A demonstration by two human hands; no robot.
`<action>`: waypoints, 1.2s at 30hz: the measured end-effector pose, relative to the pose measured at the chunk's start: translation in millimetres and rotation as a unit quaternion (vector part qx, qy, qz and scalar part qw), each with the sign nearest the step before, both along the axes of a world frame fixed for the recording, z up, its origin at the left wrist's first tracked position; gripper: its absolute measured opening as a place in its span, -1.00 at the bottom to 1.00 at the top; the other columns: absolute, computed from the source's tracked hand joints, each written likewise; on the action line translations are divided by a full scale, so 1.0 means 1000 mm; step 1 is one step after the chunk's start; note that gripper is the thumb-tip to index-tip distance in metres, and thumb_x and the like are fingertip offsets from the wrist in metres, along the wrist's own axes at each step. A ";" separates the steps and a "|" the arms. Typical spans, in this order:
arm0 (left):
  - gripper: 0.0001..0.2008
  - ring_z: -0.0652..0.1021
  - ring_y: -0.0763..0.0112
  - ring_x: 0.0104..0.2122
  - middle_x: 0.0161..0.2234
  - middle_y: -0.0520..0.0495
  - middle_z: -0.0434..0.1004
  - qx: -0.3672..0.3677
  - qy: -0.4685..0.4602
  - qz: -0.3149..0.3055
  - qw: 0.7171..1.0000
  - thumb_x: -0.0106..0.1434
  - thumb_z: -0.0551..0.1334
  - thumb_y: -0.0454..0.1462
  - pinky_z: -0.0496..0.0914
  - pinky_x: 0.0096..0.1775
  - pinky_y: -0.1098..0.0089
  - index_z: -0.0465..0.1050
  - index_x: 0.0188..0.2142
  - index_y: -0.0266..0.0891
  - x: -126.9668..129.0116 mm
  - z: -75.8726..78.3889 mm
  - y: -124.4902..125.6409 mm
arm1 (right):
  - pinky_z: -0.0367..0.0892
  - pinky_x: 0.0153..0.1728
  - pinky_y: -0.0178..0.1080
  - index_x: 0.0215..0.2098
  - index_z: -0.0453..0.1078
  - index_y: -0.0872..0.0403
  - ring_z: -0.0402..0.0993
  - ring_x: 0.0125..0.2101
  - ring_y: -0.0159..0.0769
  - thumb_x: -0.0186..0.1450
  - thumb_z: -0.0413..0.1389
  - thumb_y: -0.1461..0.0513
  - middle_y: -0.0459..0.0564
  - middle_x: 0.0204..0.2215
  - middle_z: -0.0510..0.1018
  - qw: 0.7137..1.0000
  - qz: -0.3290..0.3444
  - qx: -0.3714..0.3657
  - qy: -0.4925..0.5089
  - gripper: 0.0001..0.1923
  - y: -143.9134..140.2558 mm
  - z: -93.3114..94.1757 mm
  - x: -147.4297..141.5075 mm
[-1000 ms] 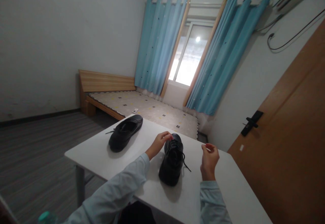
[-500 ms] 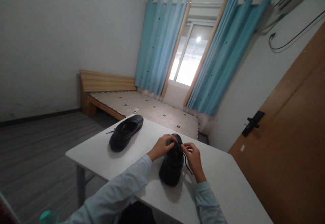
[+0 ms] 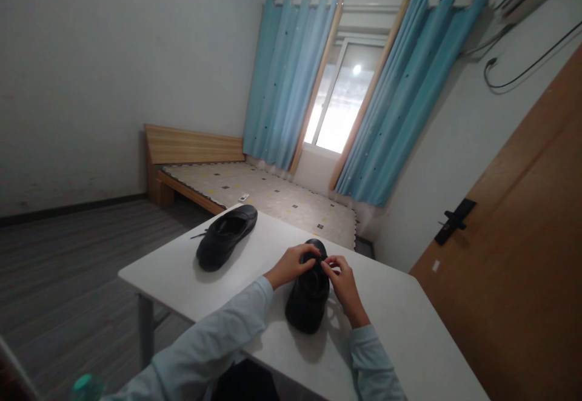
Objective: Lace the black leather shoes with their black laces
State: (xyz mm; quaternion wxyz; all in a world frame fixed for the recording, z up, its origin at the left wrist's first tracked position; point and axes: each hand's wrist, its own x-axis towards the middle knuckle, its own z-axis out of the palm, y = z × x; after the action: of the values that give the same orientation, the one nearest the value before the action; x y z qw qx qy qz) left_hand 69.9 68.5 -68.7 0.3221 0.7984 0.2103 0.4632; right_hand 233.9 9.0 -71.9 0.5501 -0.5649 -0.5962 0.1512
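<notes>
A black lace-up shoe (image 3: 308,304) stands on the white table (image 3: 395,322) with its heel towards me and its toe pointing away. My left hand (image 3: 293,264) reaches in from the left, thumb and fingers pinched together over the lacing. From the other side my right hand (image 3: 341,276) pinches at the same spot, its fingertips almost meeting the left ones. The shoelace between them is mostly hidden by the fingers. Farther left lies a second black shoe (image 3: 218,248), untouched, with a lace end sticking out over the table.
Behind the table is a bed (image 3: 268,198) with a patterned mattress and a small white object (image 3: 244,197) on it. A wooden door (image 3: 513,255) with a black handle stands at right. A green bottle cap (image 3: 82,383) shows at lower left.
The lace end that hung down at the shoe's right side no longer shows there. My right fingertips have moved slightly left, closer to the left hand. Both shoes stay in place.
</notes>
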 end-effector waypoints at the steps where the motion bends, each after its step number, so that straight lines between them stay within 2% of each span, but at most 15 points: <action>1: -0.77 0.49 0.32 -0.11 -0.16 -0.08 0.54 -0.001 0.000 0.000 1.000 0.10 0.18 -0.37 0.29 0.02 0.31 0.46 -0.21 -0.23 0.000 0.000 0.000 | 0.32 -0.41 -0.25 -0.46 0.41 0.09 0.39 -0.38 -0.24 0.06 0.18 0.06 -0.02 -0.41 0.45 1.000 -0.002 0.002 0.001 -0.74 0.000 0.000 0.000; 12: -0.78 0.48 0.33 -0.10 -0.15 -0.08 0.52 0.001 0.000 -0.028 1.000 0.10 0.22 -0.34 0.29 0.02 0.33 0.45 -0.21 -0.23 -0.001 -0.002 -0.001 | 0.32 -0.43 -0.24 -0.49 0.43 0.11 0.39 -0.43 -0.24 0.02 0.19 0.04 -0.01 -0.45 0.47 0.999 -0.010 -0.011 0.035 -0.71 -0.002 0.004 -0.002; 26: -0.79 0.47 0.32 -0.09 -0.14 -0.07 0.51 0.013 0.013 -0.024 1.000 0.10 0.22 -0.32 0.29 0.02 0.32 0.46 -0.23 -0.22 -0.001 0.001 0.000 | 0.27 -0.28 -0.19 -0.47 0.35 0.07 0.39 -0.39 -0.24 0.17 0.09 0.09 -0.07 -0.50 0.48 0.998 -0.044 0.049 0.006 -0.80 -0.006 0.007 -0.009; 31: -0.79 0.46 0.32 -0.09 -0.14 -0.07 0.51 0.015 0.016 -0.027 0.999 0.10 0.22 -0.32 0.29 0.02 0.32 0.46 -0.22 -0.21 -0.002 0.001 0.000 | 0.29 -0.31 -0.20 -0.46 0.33 0.08 0.41 -0.42 -0.26 0.14 0.12 0.11 -0.08 -0.50 0.47 0.998 -0.016 0.047 0.044 -0.80 -0.004 0.008 -0.006; 34: -0.79 0.47 0.32 -0.09 -0.14 -0.07 0.51 0.017 0.013 -0.025 0.999 0.10 0.22 -0.33 0.29 0.01 0.33 0.46 -0.22 -0.22 -0.002 0.000 0.000 | 0.31 -0.32 -0.21 -0.37 0.30 0.07 0.44 -0.40 -0.26 0.09 0.18 0.12 -0.08 -0.48 0.48 0.994 0.020 0.028 0.106 -0.77 -0.003 0.007 -0.005; 36: -0.79 0.47 0.32 -0.10 -0.14 -0.08 0.51 0.019 0.011 -0.023 0.999 0.09 0.22 -0.33 0.29 0.01 0.33 0.46 -0.22 -0.23 -0.002 0.000 0.000 | 0.32 -0.33 -0.22 -0.29 0.28 0.06 0.45 -0.40 -0.27 0.03 0.23 0.17 -0.10 -0.47 0.49 0.988 0.039 0.009 0.149 -0.69 -0.004 0.008 -0.006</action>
State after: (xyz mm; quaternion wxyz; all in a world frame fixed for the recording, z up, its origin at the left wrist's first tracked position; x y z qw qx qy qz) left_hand 68.2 69.0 -69.2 0.3154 0.8139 0.1865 0.4508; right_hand 228.2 5.0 -64.0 0.6314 -0.5071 -0.5310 0.2494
